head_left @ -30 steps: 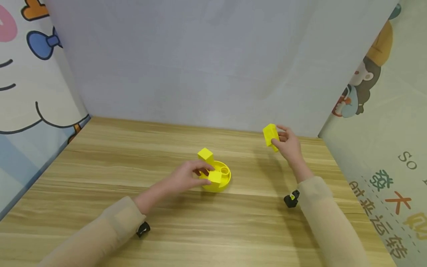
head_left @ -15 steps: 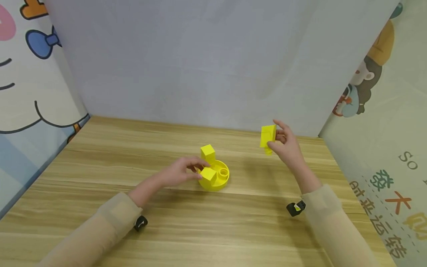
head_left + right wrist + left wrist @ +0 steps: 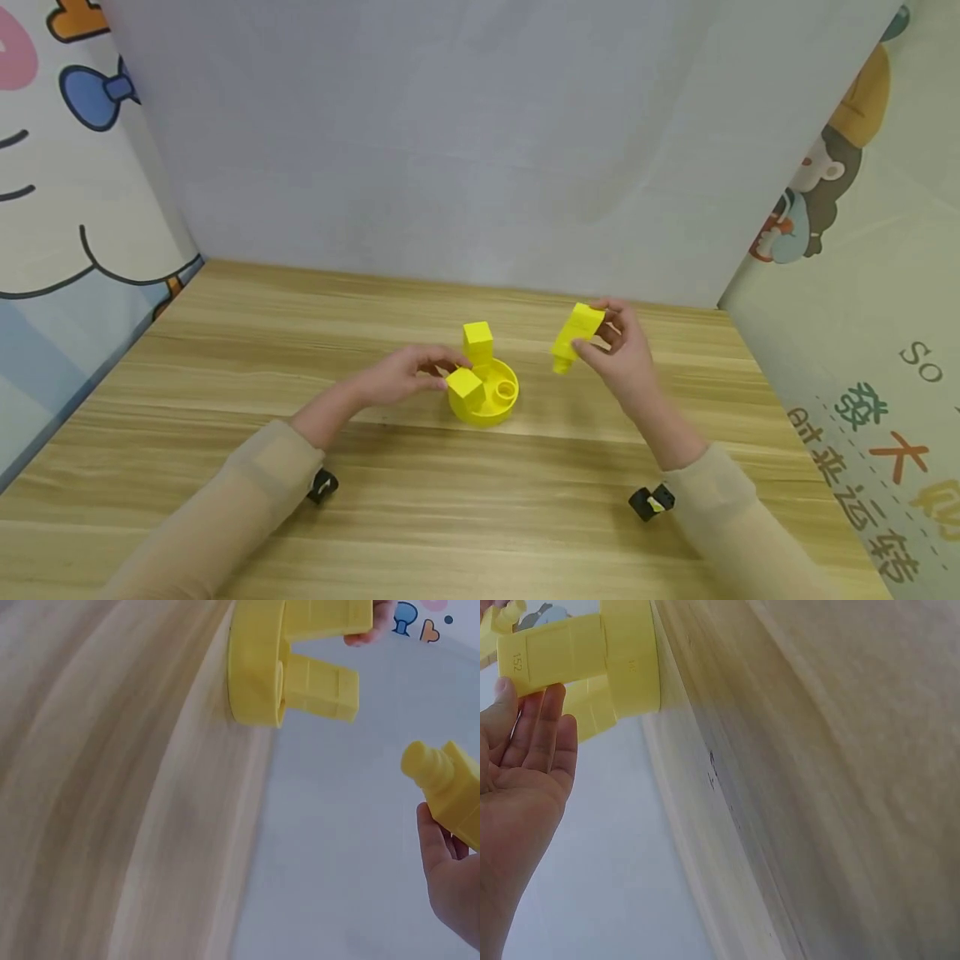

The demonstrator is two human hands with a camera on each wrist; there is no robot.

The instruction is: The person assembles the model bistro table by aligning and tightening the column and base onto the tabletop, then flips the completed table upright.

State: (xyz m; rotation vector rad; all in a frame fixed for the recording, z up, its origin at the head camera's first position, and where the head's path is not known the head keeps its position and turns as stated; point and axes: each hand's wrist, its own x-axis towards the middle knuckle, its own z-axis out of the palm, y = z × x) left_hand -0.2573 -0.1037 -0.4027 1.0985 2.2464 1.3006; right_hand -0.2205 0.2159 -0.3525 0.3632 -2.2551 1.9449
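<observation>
A round yellow base (image 3: 483, 419) sits on the table with two yellow square-sided blocks standing in it. My left hand (image 3: 401, 377) pinches the nearer block (image 3: 467, 387) between thumb and fingers, and the left wrist view shows "152" on this block (image 3: 559, 652). The farther block (image 3: 477, 340) stands upright behind it. On the base's right side a round socket (image 3: 506, 391) is uncovered. Right of the base and above the table, my right hand (image 3: 628, 362) grips a third yellow block (image 3: 580, 329) at a tilt, its round threaded end (image 3: 424, 765) pointing down toward the base.
The wooden table (image 3: 480, 517) runs back to a pale grey cloth backdrop (image 3: 450, 150). Printed cartoon panels flank it left and right. Small black wrist cameras, one (image 3: 651, 502) on the right and one (image 3: 322, 486) on the left, hang beneath the sleeves.
My right hand has moved left and lower toward the base, turning its block so the threaded end faces down-left. My left hand stays at the nearer block, which has shifted slightly left.
</observation>
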